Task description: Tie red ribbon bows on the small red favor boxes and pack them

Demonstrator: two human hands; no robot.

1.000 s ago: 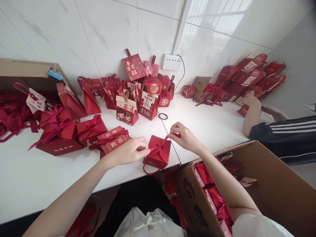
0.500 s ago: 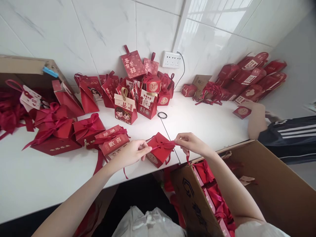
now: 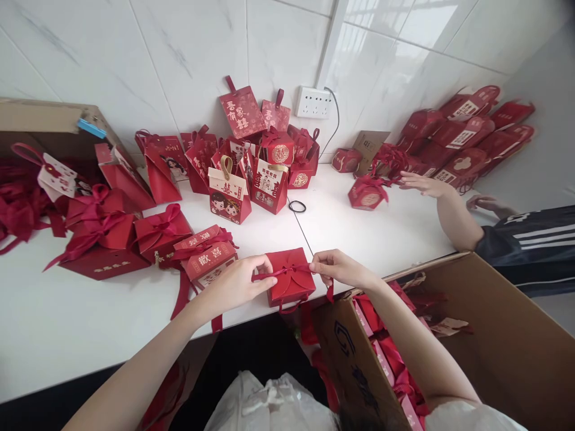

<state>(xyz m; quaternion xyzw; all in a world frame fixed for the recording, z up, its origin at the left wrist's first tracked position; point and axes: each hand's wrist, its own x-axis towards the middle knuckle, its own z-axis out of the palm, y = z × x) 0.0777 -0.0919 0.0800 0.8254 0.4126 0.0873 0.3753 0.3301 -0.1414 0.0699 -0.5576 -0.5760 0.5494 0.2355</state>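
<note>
Red box [image 3: 291, 294] with ribbon [image 3: 291, 269], one, between two hands

Position: the box sat on the white table [image 3: 359, 230], at its front edge, with its flaps folded into a petal shape on top. The ribbon crossed the top from side to side.

Left hand [image 3: 242, 281]: thumb and fingers pinched the ribbon on the left side of the box. Right hand [image 3: 344, 269]: fingertips pinched it at the right side, and a loose length dangled below the hand.

Left of the box: a pinkish-red carton [image 3: 209, 257] with pale lettering; a small ribboned box [image 3: 164, 236]; a larger ribboned box [image 3: 108, 260]; behind these, a cardboard box [image 3: 40, 115] bearing a blue clip [image 3: 92, 128].

Behind: a cream-topped bag [image 3: 228, 203] with two cartoon faces, upright beside a bag with a pale panel [image 3: 269, 185]; a dark loop [image 3: 297, 206] lying flat on the table; a power strip [image 3: 314, 102] against the tiled wall.

Right: a big carton [image 3: 344, 341], standing lower than the tabletop and holding red and pink packages [image 3: 395, 365]; a six-sided box [image 3: 366, 196] on the table; a pile of red boxes [image 3: 467, 134] by the wall. A co-worker's hand [image 3: 424, 184], fingers extended, was near the six-sided box; that person's dark sleeve [image 3: 534, 236] carried white stripes.
</note>
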